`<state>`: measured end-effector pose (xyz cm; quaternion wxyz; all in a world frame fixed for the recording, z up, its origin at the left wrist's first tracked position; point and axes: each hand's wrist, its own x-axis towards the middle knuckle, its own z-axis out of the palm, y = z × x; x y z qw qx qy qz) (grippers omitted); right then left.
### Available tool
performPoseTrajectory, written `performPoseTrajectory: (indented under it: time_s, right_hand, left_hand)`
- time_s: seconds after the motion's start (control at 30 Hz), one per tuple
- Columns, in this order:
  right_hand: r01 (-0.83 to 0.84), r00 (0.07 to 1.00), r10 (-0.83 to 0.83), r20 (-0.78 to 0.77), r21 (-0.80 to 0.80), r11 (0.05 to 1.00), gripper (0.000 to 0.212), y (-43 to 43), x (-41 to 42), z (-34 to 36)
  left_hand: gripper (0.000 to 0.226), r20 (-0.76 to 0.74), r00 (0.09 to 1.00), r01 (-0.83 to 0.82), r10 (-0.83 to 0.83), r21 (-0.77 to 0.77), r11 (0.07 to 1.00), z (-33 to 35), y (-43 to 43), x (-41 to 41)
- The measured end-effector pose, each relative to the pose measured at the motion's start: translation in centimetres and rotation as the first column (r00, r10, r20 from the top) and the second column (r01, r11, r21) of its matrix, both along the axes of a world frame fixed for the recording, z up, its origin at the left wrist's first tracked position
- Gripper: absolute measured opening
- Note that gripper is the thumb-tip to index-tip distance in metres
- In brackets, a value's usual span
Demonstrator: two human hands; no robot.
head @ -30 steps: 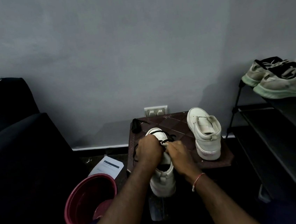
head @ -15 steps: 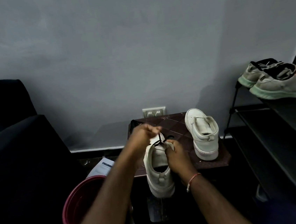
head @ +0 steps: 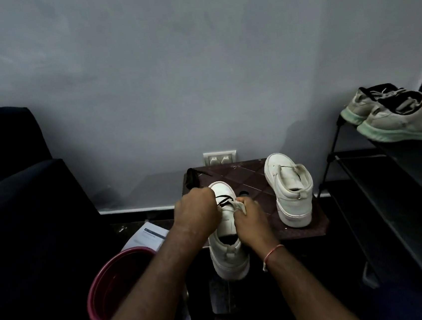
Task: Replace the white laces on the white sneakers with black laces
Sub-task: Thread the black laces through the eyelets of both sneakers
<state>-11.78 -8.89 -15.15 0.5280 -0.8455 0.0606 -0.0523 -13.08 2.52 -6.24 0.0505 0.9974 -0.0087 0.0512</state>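
A white sneaker (head: pixel 227 252) lies toe-away on the near left of a small dark stool (head: pixel 253 178), its heel hanging over the front edge. A black lace (head: pixel 222 200) crosses its front eyelets. My left hand (head: pixel 197 210) is curled over the sneaker's left side and pinches the black lace. My right hand (head: pixel 250 218) grips the sneaker's right eyelet flap. The second white sneaker (head: pixel 290 190) stands on the stool's right side with no lace visible. A dark bundle (head: pixel 192 178), maybe another lace, lies at the stool's far left corner.
A red bucket (head: pixel 118 281) stands on the floor at the left beside a sheet of paper (head: pixel 147 237). A dark sofa (head: pixel 27 205) fills the left. On the right a black shoe rack (head: pixel 390 193) carries a pair of grey sneakers (head: pixel 403 116). A wall socket (head: pixel 219 158) sits behind the stool.
My left hand rose up and left pulling the black lace, then dropped back onto the sneaker's left side. My right hand stayed on the sneaker.
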Motion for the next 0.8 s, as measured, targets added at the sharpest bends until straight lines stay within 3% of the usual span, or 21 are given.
performPoseTrajectory:
  time_s: [0.1,0.2,0.3,0.37,0.4,0.47,0.53,0.6,0.67,0.8]
  right_hand:
    - [-0.002,1.000,0.003,0.009,-0.037,0.999,0.033,0.0,0.0,0.1]
    - [0.003,1.000,-0.003,0.009,-0.051,0.999,0.031,0.0,-0.1,0.2]
    - [0.006,1.000,-0.006,0.010,-0.054,0.999,0.029,0.0,-0.1,0.1]
    - [0.003,1.000,-0.003,0.002,-0.057,0.998,0.028,0.1,0.0,0.1]
    - [-0.001,1.000,0.001,0.003,-0.053,0.999,0.028,0.1,-0.1,0.1]
    - [0.002,1.000,-0.002,0.018,-0.034,0.999,0.033,0.2,-0.2,0.1]
    - [0.036,0.999,-0.036,0.018,0.008,0.999,0.027,0.3,-0.3,0.3]
    - [0.067,0.998,-0.067,0.015,0.021,0.998,0.024,0.3,-0.3,0.3]
    - [0.079,0.997,-0.079,-0.013,0.010,0.997,0.024,0.4,-0.2,0.4]
    - [0.088,0.996,-0.088,-0.005,-0.008,0.996,0.026,0.5,-0.1,0.2]
  left_hand:
    - [0.031,-0.052,0.997,0.065,-0.059,0.107,0.992,-1.1,0.5,0.7]
    - [0.038,-0.154,0.980,0.140,-0.126,0.081,0.987,-1.9,1.4,1.6]
    - [0.027,-0.161,0.973,0.157,-0.167,-0.075,0.985,-1.6,2.2,2.1]
    - [0.024,-0.043,0.968,0.219,-0.247,-0.331,0.918,-0.8,2.2,2.0]
    - [0.025,0.041,0.955,0.271,-0.293,-0.517,0.812,-0.1,1.9,1.5]
    - [0.026,0.261,0.920,0.364,-0.293,-0.846,0.389,2.5,0.7,0.0]
    - [0.029,0.403,0.885,0.395,-0.232,-0.915,-0.081,5.6,0.0,-1.2]
    - [0.031,0.489,0.845,0.366,-0.218,-0.825,-0.431,8.5,-0.2,-2.3]
    - [0.026,0.520,0.825,0.315,-0.220,-0.747,-0.585,10.4,0.1,-2.9]
    - [0.022,0.519,0.817,0.254,-0.252,-0.716,-0.651,11.0,0.0,-3.9]
